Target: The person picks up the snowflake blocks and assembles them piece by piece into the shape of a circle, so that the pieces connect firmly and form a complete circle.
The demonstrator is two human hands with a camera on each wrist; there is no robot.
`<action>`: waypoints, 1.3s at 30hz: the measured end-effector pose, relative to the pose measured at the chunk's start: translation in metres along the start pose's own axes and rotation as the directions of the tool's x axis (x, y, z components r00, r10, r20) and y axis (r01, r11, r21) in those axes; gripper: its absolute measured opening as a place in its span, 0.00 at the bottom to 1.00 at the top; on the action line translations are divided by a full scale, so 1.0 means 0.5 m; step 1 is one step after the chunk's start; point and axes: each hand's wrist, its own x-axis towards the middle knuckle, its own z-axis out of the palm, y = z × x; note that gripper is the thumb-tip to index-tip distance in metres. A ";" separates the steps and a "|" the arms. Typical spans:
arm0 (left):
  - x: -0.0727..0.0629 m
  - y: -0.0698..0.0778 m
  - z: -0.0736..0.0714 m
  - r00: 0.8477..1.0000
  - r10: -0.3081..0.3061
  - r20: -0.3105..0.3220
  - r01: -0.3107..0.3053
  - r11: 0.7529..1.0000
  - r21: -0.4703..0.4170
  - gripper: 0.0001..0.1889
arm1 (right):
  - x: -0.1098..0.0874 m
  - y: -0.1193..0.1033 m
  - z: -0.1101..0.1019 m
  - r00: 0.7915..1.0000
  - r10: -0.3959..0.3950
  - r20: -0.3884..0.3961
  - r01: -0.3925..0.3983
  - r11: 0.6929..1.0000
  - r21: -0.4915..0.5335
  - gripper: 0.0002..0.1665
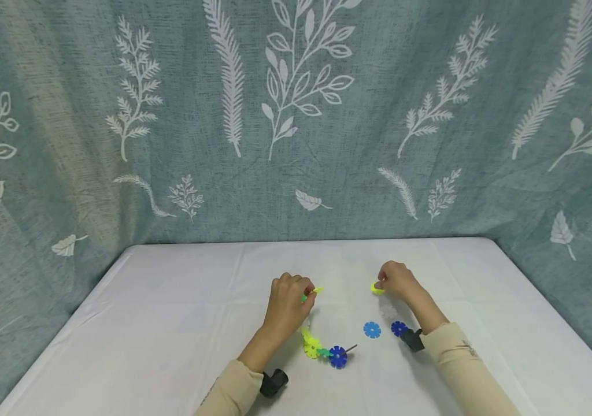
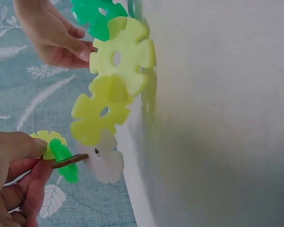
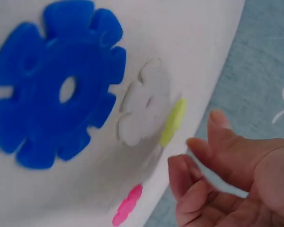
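Observation:
Between its thumb and fingers, my left hand [image 1: 289, 300] pinches the end of a chain of notched plastic snowflake discs. At that end, the left wrist view shows a yellow disc [image 2: 48, 142], a green disc [image 2: 64, 161] and a brown disc [image 2: 70, 161] seen edge-on. A clear disc [image 2: 106, 161] and more yellow discs [image 2: 104, 111] follow. The chain curves round to a dark blue disc [image 1: 338, 356] with a brown disc [image 1: 351, 348]. My right hand [image 1: 400, 281] hovers by a loose yellow disc [image 3: 173, 124], fingers loosely bent and nothing visible between them.
Loose discs lie on the white table [image 1: 171, 312]: a light blue disc [image 1: 372, 330], a dark blue disc [image 1: 399, 329] and a clear disc [image 1: 388, 312]. A pink disc [image 3: 128, 205] shows in the right wrist view. Behind the table hangs a leaf-patterned curtain [image 1: 296, 173].

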 end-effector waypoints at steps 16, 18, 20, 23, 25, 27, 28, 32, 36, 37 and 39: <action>-0.002 -0.006 -0.002 0.999 -0.024 0.028 0.025 0.999 -0.038 0.04 | 0.007 -0.010 0.021 0.997 -0.023 -0.074 0.025 0.999 0.026 0.11; -0.002 -0.006 -0.002 1.000 -0.017 0.024 0.018 0.999 -0.045 0.04 | 0.004 -0.022 0.022 0.995 -0.051 -0.084 0.062 0.989 0.133 0.08; -0.001 -0.006 -0.001 1.000 -0.011 0.022 0.012 0.999 -0.047 0.05 | -0.002 -0.040 0.024 0.993 -0.081 -0.081 0.100 0.961 0.257 0.07; 0.000 -0.006 0.001 1.000 -0.009 0.022 0.010 0.999 -0.049 0.05 | -0.014 -0.071 0.028 0.989 -0.132 -0.061 0.145 0.905 0.399 0.06; 0.000 -0.006 0.002 1.000 -0.008 0.023 0.009 0.999 -0.047 0.05 | -0.021 -0.091 0.030 0.986 -0.157 -0.053 0.165 0.883 0.440 0.06; 0.001 -0.006 0.002 1.000 -0.006 0.024 0.007 0.999 -0.039 0.05 | -0.027 -0.107 0.032 0.983 -0.177 -0.054 0.182 0.869 0.460 0.06; 0.001 -0.005 0.001 1.000 -0.006 0.024 0.006 0.999 -0.036 0.05 | -0.029 -0.113 0.033 0.981 -0.183 -0.058 0.189 0.864 0.467 0.06; 0.002 -0.003 0.001 1.000 0.001 0.022 -0.001 1.000 -0.031 0.05 | -0.033 -0.126 0.037 0.979 -0.195 -0.063 0.201 0.850 0.487 0.05; 0.002 0.000 0.001 1.000 0.016 0.013 -0.016 0.999 -0.030 0.06 | -0.034 -0.134 0.037 0.976 -0.208 -0.065 0.213 0.844 0.492 0.04; 0.002 0.000 0.001 1.000 0.020 0.010 -0.020 0.999 -0.030 0.06 | -0.035 -0.136 0.036 0.976 -0.209 -0.069 0.215 0.845 0.490 0.04; 0.002 0.002 0.001 0.999 0.032 -0.001 -0.032 0.999 -0.030 0.06 | -0.036 -0.141 0.033 0.974 -0.212 -0.085 0.227 0.853 0.470 0.03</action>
